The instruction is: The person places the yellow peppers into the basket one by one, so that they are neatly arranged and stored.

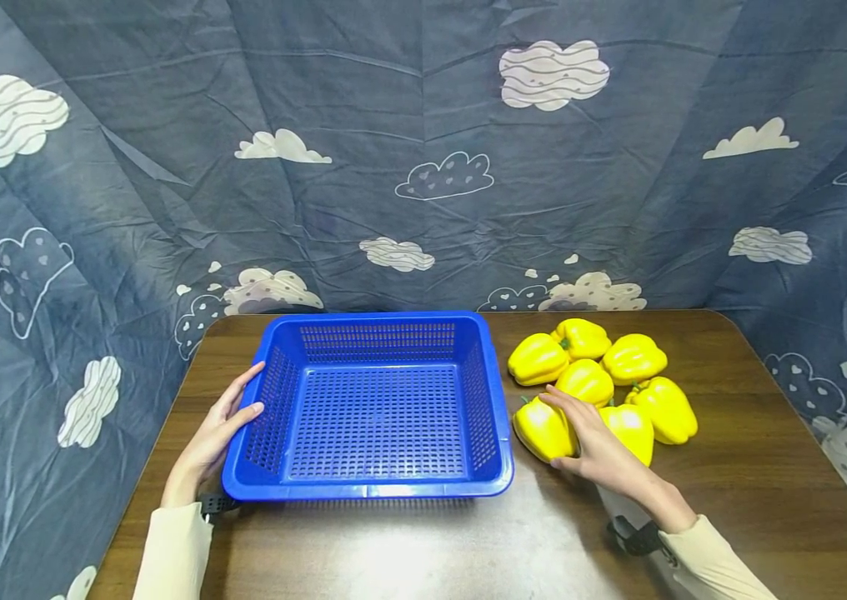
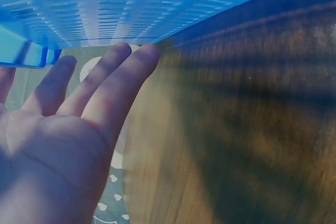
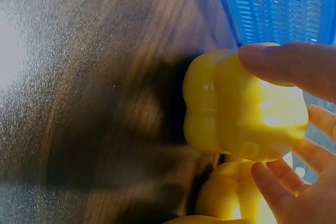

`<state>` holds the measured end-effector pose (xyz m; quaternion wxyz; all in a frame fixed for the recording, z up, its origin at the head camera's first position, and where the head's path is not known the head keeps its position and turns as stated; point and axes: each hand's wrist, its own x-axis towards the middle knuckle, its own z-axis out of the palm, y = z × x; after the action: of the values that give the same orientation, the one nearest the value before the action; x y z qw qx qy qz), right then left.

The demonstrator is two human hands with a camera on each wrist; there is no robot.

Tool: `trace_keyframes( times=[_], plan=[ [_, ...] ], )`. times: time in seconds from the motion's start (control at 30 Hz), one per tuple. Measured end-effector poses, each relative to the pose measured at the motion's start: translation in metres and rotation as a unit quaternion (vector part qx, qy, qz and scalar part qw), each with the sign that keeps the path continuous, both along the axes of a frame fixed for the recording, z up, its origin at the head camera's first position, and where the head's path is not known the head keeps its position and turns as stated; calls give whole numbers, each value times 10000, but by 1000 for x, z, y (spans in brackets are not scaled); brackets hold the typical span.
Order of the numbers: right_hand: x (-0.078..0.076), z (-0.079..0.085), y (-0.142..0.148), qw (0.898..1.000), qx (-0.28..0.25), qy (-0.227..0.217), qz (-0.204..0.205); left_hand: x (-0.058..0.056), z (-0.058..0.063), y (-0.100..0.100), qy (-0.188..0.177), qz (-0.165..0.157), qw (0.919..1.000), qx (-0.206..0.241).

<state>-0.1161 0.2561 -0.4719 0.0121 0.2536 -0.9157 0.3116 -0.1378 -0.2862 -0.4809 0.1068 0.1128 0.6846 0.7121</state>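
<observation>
A blue plastic basket with slotted walls and floor sits on the left half of the table. At its left rim rests my left hand, thumb and forefinger tips over the edge. Below that, the other fingers stretch out straight along the outer slotted wall in the left wrist view. To the right of the basket, my right hand holds a yellow bell pepper between thumb and fingers. The right wrist view shows the thumb across one side of this pepper, fingers around the other.
Several more yellow bell peppers lie in a cluster behind and right of the held one. One pepper sits close beside the right hand. The wooden table ends at a dark cloth printed with white clouds.
</observation>
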Motion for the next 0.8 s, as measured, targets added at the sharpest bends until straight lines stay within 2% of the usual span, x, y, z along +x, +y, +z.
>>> trace_keyframes(
  times=[0.1, 0.23, 0.37, 0.57, 0.8],
  plan=[
    [-1, 0, -1, 10000, 26, 89, -9, -1, 2, 2, -64, -41, 10000, -54],
    [-3, -3, 1, 9989, -17, 467, -8, -3, 6, 5, -223, -86, 9996, -144],
    [-4, -3, 3, 9978, -62, 644, -160, -2, 7, 8, -284, -67, 9994, -186],
    [-6, 11, 5, 9954, -274, 832, -378, 1, 8, 9, -187, -40, 9991, -382],
    [-11, 34, 7, 9942, -392, 832, -560, 0, 10, 11, -180, 57, 9975, -676]
  ],
)
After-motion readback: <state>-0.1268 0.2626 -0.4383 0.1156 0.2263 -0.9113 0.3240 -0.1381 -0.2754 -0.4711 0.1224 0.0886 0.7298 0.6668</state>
